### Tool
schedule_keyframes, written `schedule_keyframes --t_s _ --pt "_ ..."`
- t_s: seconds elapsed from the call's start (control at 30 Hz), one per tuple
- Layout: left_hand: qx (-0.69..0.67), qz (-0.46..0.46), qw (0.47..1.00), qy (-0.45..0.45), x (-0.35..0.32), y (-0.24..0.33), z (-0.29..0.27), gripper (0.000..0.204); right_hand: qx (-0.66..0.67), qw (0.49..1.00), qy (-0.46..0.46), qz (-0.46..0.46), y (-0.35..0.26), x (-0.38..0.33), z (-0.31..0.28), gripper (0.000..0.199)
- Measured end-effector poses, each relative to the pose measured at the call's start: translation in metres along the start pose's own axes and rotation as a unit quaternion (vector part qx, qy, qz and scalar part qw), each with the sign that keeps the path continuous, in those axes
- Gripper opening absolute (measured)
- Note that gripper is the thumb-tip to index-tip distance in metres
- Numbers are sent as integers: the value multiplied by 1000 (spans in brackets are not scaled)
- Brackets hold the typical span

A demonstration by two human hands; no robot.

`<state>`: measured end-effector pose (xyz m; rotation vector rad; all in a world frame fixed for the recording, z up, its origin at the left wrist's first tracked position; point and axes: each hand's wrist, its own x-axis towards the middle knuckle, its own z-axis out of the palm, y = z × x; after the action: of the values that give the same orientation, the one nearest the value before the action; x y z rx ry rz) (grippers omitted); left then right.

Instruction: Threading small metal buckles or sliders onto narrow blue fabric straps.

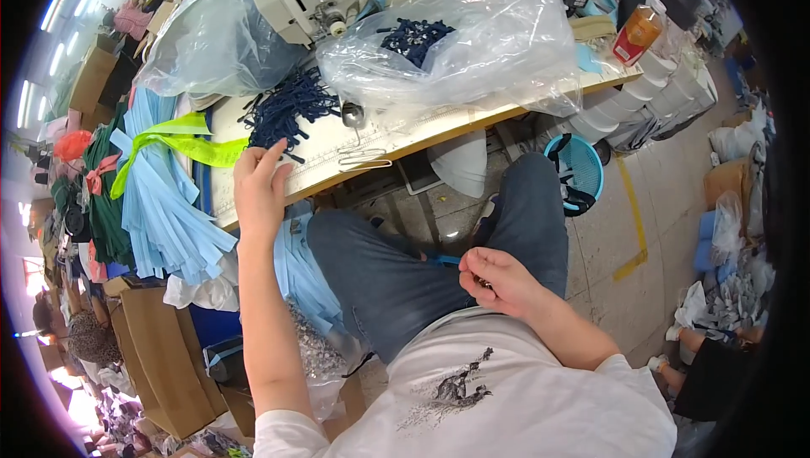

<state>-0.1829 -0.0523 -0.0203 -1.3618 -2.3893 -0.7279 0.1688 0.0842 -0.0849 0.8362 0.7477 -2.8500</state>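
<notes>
At the front edge of the white sewing table, my left hand (260,184) is open, its fingers apart beside a heap of short navy strips (287,112). I cannot tell whether the fingertips touch the nearest strips. Over my lap, my right hand (499,282) is closed, with its fingers curled. Something small and dark shows between those fingers, too little of it to name. More navy pieces (415,40) with shiny bits lie in a clear plastic bag (498,45) on the table.
A white sewing machine (295,2) stands behind the heap. Left of the table hang light blue fabric strips (164,196) with a neon yellow band (198,144). A bent wire piece (364,158) lies at the table edge. A blue basket (601,175) stands on the floor, right of my knee.
</notes>
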Motion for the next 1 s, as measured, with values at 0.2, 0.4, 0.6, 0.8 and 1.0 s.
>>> schedule_keyframes --t_s 0.2,0.4,0.6,0.8,1.0 --pt "30 79 995 -54 15 11 5 13 -16 999 -39 -15 1 -8 -4 24" --pt "-141 20 983 117 12 20 9 13 -4 999 -42 -31 -7 -12 9 21" --pt "-555 -177 807 98 -29 109 -18 29 34 993 -94 -65 -20 -12 13 18" --pt "-775 -313 545 -61 -105 166 1 22 4 987 -127 -97 -21 -11 22 21" --pt "-704 -316 628 -103 -128 196 10 14 2 989 -96 -108 -20 -14 33 17"
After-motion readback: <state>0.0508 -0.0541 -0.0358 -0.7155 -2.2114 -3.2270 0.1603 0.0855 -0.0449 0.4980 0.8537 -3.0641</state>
